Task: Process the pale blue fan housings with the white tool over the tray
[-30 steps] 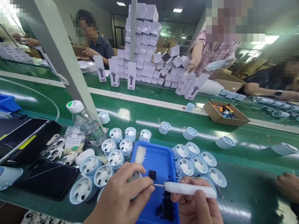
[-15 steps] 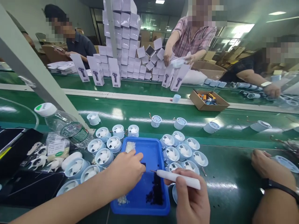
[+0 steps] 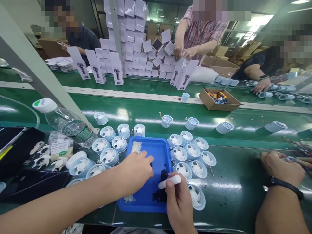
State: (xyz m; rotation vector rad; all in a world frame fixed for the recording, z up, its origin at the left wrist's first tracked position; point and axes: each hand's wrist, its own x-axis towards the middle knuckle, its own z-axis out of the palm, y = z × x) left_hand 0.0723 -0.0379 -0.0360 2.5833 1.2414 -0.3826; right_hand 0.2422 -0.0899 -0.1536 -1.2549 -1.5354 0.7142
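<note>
The right hand [image 3: 179,199] grips a white cylindrical tool [image 3: 170,181], tilted likely for aim; left hand [image 3: 136,171], hold unclear, overhangs blue rectangular tray [image 3: 158,150].

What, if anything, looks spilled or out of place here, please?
A few dark specks lie on the green bench, right of the fan units; they resemble the black bits in the blue tray, so may be spilled ones. At the back, some white boxes sit tilted at odd angles beside a neat stack.

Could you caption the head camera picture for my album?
Left hand over a blue tray, right hand holding a white pen-shaped tool, with pale-blue fan units on both sides.
</note>
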